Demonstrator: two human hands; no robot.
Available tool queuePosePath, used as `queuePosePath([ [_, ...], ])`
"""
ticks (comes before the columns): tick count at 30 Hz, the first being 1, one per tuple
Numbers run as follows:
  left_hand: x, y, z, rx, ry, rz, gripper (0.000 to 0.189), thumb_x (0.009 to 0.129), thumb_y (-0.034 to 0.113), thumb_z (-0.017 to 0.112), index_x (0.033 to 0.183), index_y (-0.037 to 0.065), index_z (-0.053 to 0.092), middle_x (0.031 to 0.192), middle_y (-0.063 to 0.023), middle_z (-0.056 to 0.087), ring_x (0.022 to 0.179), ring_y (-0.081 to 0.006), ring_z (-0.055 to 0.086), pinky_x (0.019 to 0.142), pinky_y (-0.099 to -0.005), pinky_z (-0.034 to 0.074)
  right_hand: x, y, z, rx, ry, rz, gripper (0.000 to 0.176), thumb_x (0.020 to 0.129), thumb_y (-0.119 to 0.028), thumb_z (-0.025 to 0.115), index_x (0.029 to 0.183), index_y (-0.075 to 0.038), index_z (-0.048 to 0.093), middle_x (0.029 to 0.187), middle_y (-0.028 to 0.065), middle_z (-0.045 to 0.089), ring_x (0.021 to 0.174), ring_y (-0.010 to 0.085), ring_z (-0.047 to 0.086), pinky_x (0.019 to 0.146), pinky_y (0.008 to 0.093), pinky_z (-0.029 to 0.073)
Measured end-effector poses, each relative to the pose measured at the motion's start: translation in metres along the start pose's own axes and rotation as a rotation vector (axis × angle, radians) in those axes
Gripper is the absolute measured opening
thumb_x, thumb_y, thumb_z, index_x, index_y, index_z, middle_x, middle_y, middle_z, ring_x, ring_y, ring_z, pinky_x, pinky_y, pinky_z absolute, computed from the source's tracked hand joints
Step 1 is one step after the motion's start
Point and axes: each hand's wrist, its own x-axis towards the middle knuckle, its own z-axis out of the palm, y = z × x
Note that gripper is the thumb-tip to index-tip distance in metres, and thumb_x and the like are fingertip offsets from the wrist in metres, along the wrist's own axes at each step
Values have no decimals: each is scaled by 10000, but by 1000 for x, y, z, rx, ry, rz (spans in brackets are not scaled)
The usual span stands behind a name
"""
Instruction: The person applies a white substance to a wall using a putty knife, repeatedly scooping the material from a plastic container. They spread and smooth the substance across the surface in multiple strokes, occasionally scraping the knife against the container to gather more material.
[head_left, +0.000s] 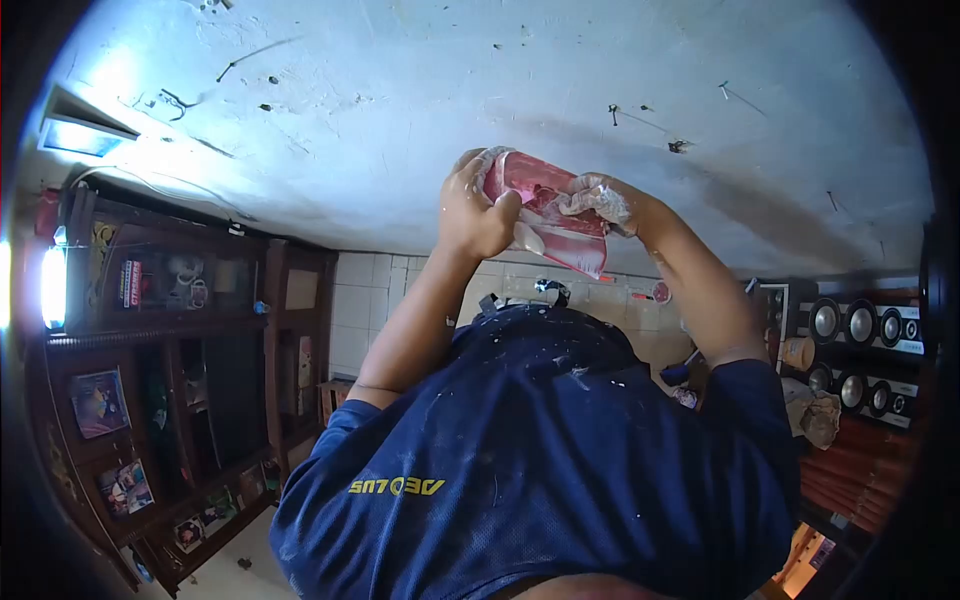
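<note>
A glossy red, curved piece of plastic [568,238] smeared with white paste is held up before the wall. My left hand [478,208] is closed around its left side, with the thumb pressing over the near edge. White paste coats parts of the fingers. At the right side, my right hand [608,203] has its bent fingers pressed onto the same piece. Thick white paste covers those fingers and knuckles. A small pink patch [524,197] shows on the inner side of the plastic, near my left thumb.
A pale blue wall [400,120] with nails and chipped holes fills the area ahead. Dark wooden cabinets [225,390] with photos stand on the left, near a lit lamp [85,137]. Speakers [862,322] are stacked at right. White tiles [360,290] show beyond my dark blue shirt.
</note>
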Motion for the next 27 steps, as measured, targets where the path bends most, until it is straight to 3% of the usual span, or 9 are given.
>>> queuePosePath([
  [3,1,0,-2,-65,20,-9,385,601,136,513,931,-43,599,934,-231,579,874,-401,551,809,-400,448,5,18,-4,183,-156,-252,218,766,-153,647,947,-33,648,808,7,628,654,76,565,538,224,455],
  [5,2,-4,-5,-110,46,-48,373,602,125,501,921,-45,597,939,-237,576,878,-411,543,809,-405,445,13,21,-9,127,-200,-198,299,766,-155,654,1032,-24,616,885,22,628,722,94,585,622,224,479],
  [7,6,-19,-8,-44,66,48,342,630,99,490,923,-46,592,887,-196,592,808,-334,575,755,-378,460,6,26,-10,235,-107,-185,317,781,-159,643,1063,-22,599,936,39,624,757,101,593,665,233,486],
  [9,5,-28,-10,-382,76,-191,315,660,79,487,932,-44,587,828,-135,596,737,-223,573,693,-334,467,-16,13,-7,367,-57,-134,286,807,-126,609,1069,-12,591,957,62,628,783,108,604,681,250,491],
  [12,10,2,-23,-418,67,-173,292,691,49,465,943,-37,586,804,-90,591,710,-157,552,654,-296,462,-33,-7,-23,520,-343,-297,305,845,-51,529,1144,5,540,1014,75,627,883,124,615,761,280,512],
  [19,27,27,-35,-706,67,-101,280,736,68,397,919,-26,586,809,-57,587,715,-131,546,649,-274,460,-139,-117,-28,256,-170,-665,321,833,-72,553,1139,10,502,890,42,626,690,106,628,622,249,540],
  [22,36,20,-39,-821,101,-84,271,720,63,401,900,-29,583,805,-56,583,709,-130,538,647,-274,452,-150,-147,-12,298,206,-760,341,809,-92,578,1129,-3,500,832,32,621,521,102,596,348,218,455],
  [26,36,25,-43,-851,150,-49,272,714,62,404,895,-31,584,803,-54,572,716,-124,520,643,-260,435,-154,-180,2,321,294,-953,316,810,-89,570,1121,-41,536,829,17,619,567,95,603,334,218,437],
  [27,35,24,-45,-879,167,-35,273,713,59,403,896,-31,585,806,-54,570,720,-124,519,646,-260,435,-151,-187,10,508,534,-960,304,804,-91,576,1105,-56,548,816,8,613,556,103,594,341,229,442],
])
